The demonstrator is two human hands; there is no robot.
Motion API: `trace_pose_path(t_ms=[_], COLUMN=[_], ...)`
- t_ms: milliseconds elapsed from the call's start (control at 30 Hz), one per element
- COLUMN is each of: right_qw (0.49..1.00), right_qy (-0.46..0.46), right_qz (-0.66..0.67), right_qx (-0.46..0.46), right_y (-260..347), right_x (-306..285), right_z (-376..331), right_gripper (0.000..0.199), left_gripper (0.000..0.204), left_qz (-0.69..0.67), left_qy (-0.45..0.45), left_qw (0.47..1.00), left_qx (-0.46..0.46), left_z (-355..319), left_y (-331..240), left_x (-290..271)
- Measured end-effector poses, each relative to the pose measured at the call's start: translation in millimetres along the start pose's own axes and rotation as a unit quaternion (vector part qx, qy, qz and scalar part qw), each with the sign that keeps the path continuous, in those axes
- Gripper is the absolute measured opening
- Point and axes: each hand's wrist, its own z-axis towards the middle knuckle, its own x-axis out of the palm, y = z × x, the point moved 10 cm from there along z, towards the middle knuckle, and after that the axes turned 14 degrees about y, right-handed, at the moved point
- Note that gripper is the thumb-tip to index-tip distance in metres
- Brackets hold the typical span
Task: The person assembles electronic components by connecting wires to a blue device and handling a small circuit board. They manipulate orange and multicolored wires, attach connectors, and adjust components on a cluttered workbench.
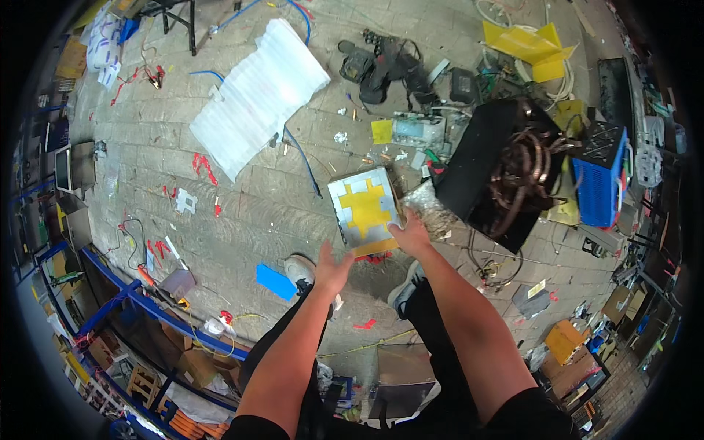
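A shallow square box [364, 209] lies on the floor in front of my feet, its top grey-white around a yellow, stepped-edged patch. At its near right corner is my right hand [412, 238], the thumb over the top edge and the fingers along the right side. My left hand [333, 271] hovers just off the near left corner, thumb and fingers spread with nothing between them. Red scraps [375, 258] show beneath the box's near edge.
A white foam sheet [260, 95] lies ahead on the left. To the right stand a large black case with copper-coloured coils [513, 158] and a blue machine [598, 180]. Black bags [389, 70] lie farther off. A blue block [276, 281] is beside my left shoe [300, 270].
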Motion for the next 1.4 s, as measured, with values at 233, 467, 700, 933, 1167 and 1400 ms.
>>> trace_pose_path(t_ms=[233,467,700,933,1167,1400], right_qw=[0.996,0.989,0.956,0.950,0.980,0.995], right_qy=[-0.073,-0.125,-0.183,-0.098,-0.103,-0.030], right_qz=[0.051,-0.018,-0.079,-0.059,0.131,0.088], right_qx=[-0.025,-0.078,-0.216,-0.290,-0.107,-0.032], right_y=[4.7,48.3,110.8,140.0,122.5,114.4], right_x=[33.0,28.0,19.4,53.4,60.1,49.1], right_z=[61.1,15.9,-5.2,-9.0,21.1,-5.4], right_gripper=[0.079,0.065,0.055,0.064,0.120,0.110], left_gripper=[0.097,0.096,0.102,0.089,0.084,0.073], left_qz=[-0.062,-0.090,-0.091,-0.253,-0.204,-0.260], left_qy=[0.028,-0.075,-0.110,-0.077,-0.068,0.009], left_qw=[0.997,0.989,0.984,0.962,0.975,0.965], left_qx=[0.048,-0.087,-0.102,-0.066,-0.048,-0.027], left_z=[100.7,129.7,131.3,158.6,152.2,89.9], left_y=[-43.6,-15.2,1.1,41.7,34.4,43.1], left_x=[3.2,-13.4,-37.2,-63.4,-78.6,-49.1])
